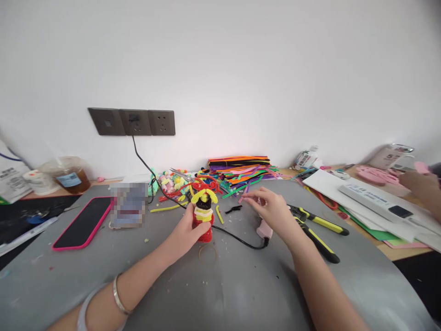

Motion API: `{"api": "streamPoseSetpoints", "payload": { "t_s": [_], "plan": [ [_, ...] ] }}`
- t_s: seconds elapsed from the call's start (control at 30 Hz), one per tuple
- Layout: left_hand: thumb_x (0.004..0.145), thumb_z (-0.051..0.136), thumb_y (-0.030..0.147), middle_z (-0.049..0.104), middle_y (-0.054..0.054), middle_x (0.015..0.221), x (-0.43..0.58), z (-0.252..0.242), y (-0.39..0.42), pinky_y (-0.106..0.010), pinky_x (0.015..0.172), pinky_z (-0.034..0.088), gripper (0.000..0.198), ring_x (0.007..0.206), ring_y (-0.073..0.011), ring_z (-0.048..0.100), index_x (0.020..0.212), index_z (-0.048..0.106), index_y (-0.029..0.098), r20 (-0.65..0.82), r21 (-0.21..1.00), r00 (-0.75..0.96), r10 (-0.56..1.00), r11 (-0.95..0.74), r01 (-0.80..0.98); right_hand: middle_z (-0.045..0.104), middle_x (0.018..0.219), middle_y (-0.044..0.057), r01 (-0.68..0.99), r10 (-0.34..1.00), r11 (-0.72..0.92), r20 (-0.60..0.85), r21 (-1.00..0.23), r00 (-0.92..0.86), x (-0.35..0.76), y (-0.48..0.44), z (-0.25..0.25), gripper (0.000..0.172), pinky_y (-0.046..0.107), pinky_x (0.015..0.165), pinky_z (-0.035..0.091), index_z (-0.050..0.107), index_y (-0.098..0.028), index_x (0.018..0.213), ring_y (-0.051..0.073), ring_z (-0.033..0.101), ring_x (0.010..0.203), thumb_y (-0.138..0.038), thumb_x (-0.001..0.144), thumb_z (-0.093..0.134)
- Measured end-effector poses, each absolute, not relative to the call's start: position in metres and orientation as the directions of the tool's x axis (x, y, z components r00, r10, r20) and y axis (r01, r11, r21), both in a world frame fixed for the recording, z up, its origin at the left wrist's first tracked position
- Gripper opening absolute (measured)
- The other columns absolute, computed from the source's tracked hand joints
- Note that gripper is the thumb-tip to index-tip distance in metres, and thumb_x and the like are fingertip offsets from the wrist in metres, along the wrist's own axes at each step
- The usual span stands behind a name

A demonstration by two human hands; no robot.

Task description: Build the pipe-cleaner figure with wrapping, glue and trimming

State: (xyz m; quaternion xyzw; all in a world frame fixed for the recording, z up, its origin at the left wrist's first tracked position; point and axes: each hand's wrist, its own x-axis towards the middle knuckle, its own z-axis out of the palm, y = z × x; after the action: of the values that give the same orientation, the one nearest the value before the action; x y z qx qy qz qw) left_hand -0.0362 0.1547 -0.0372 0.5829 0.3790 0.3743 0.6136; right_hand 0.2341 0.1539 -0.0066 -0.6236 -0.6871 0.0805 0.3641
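My left hand [193, 225] is wrapped round a small pipe-cleaner figure [204, 214], keeping it upright above the mat. Red makes up its lower part, with cream and black above and yellow loops on top. Thumb and fingertips of my right hand [265, 204] pinch a short pink pipe-cleaner piece [241, 199], to the right of the figure. Between the hands lie a black pipe-cleaner scrap [234, 209] and a yellow piece [219, 214]. Beneath my right wrist is a pale pink corded tool [264, 230], partly hidden.
Bundled colourful pipe cleaners [239, 168] lie by the wall. Yellow-black pliers [319, 234] rest at right, near a white power strip [374, 202] on papers. A pink-edged phone [84, 223] is at left. A black cord [237, 240] crosses the mat. Another person's hand [420, 184] shows far right.
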Motion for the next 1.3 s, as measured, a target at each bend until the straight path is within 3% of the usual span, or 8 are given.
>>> {"api": "streamPoseSetpoints", "payload": {
  "t_s": [0.27,0.47,0.67,0.83,0.93,1.03,1.13,1.3],
  "plan": [
    [0.083,0.075,0.034,0.062,-0.004,0.108,-0.034,-0.042,0.153,-0.036,0.091,0.052,0.041,0.098,-0.0212,0.061,0.115,0.052,0.024,0.047,0.988,0.486,0.873,0.031,-0.152,0.068,0.06,0.003,0.806,0.91,-0.209,0.192,-0.553,0.368,0.297,0.091,-0.007,0.033,0.032,0.053,0.041,0.066,-0.024,0.086,0.022,0.059,0.051,-0.054,0.085,0.05],
    [0.086,0.077,0.044,0.063,-0.007,0.12,-0.031,-0.046,0.153,-0.037,0.097,0.054,0.051,0.111,-0.024,0.061,0.125,0.051,0.024,0.111,0.979,0.53,0.841,-0.002,-0.202,0.07,0.061,0.003,0.721,0.895,-0.317,0.057,-0.616,0.442,0.273,0.087,-0.021,0.041,0.036,0.057,0.047,0.053,-0.027,0.087,0.024,0.062,0.048,-0.067,0.083,0.046],
    [0.085,0.078,0.046,0.062,-0.01,0.127,-0.035,-0.045,0.156,-0.039,0.098,0.054,0.054,0.116,-0.0258,0.061,0.126,0.051,0.023,0.094,0.988,0.504,0.858,-0.016,-0.156,0.061,0.054,-0.001,0.816,0.964,-0.203,0.037,-0.541,0.264,0.234,0.096,-0.03,0.042,0.034,0.061,0.045,0.067,-0.027,0.11,0.028,0.065,0.058,-0.056,0.085,0.049],
    [0.083,0.08,0.047,0.063,-0.011,0.128,-0.034,-0.045,0.157,-0.04,0.1,0.054,0.057,0.118,-0.027,0.062,0.126,0.052,0.023,0.08,0.984,0.499,0.863,0.01,-0.177,0.064,0.06,0.001,0.793,0.975,-0.17,0.016,-0.585,0.221,0.238,0.087,-0.035,0.038,0.032,0.058,0.044,0.07,-0.029,0.094,0.025,0.064,0.057,-0.056,0.091,0.044],
    [0.082,0.08,0.047,0.064,-0.011,0.13,-0.034,-0.045,0.156,-0.04,0.099,0.056,0.057,0.119,-0.0282,0.063,0.126,0.053,0.023,0.086,0.986,0.493,0.866,-0.002,-0.168,0.059,0.056,-0.003,0.711,0.966,-0.18,0.015,-0.68,0.259,0.236,0.079,-0.043,0.039,0.032,0.056,0.045,0.066,-0.028,0.093,0.021,0.058,0.047,-0.063,0.091,0.048],
    [0.081,0.081,0.047,0.065,-0.012,0.129,-0.033,-0.044,0.156,-0.041,0.098,0.056,0.054,0.12,-0.0293,0.064,0.12,0.055,0.022,0.101,0.985,0.459,0.882,-0.023,-0.172,0.065,0.064,-0.001,0.437,0.921,-0.169,0.016,-0.883,0.389,0.233,0.072,-0.056,0.049,0.033,0.054,0.049,0.064,-0.026,0.103,0.021,0.063,0.049,-0.071,0.087,0.053],
    [0.078,0.083,0.047,0.066,-0.012,0.126,-0.033,-0.042,0.157,-0.041,0.099,0.056,0.055,0.118,-0.0297,0.066,0.119,0.055,0.022,0.083,0.984,0.452,0.888,-0.002,-0.176,0.073,0.084,0.006,0.255,0.856,0.01,0.141,-0.967,0.498,0.231,0.067,-0.068,0.055,0.034,0.065,0.056,0.064,-0.023,0.11,0.023,0.072,0.068,-0.071,0.083,0.063],
    [0.078,0.082,0.049,0.067,-0.013,0.126,-0.033,-0.04,0.155,-0.042,0.097,0.056,0.056,0.114,-0.0291,0.067,0.118,0.055,0.021,0.03,0.99,0.486,0.873,0.041,-0.135,0.067,0.098,0.004,0.345,0.726,0.33,0.47,-0.879,0.502,0.217,0.063,-0.066,0.035,0.031,0.067,0.051,0.064,-0.027,0.125,0.014,0.059,0.068,-0.048,0.097,0.063]
  ]
}}
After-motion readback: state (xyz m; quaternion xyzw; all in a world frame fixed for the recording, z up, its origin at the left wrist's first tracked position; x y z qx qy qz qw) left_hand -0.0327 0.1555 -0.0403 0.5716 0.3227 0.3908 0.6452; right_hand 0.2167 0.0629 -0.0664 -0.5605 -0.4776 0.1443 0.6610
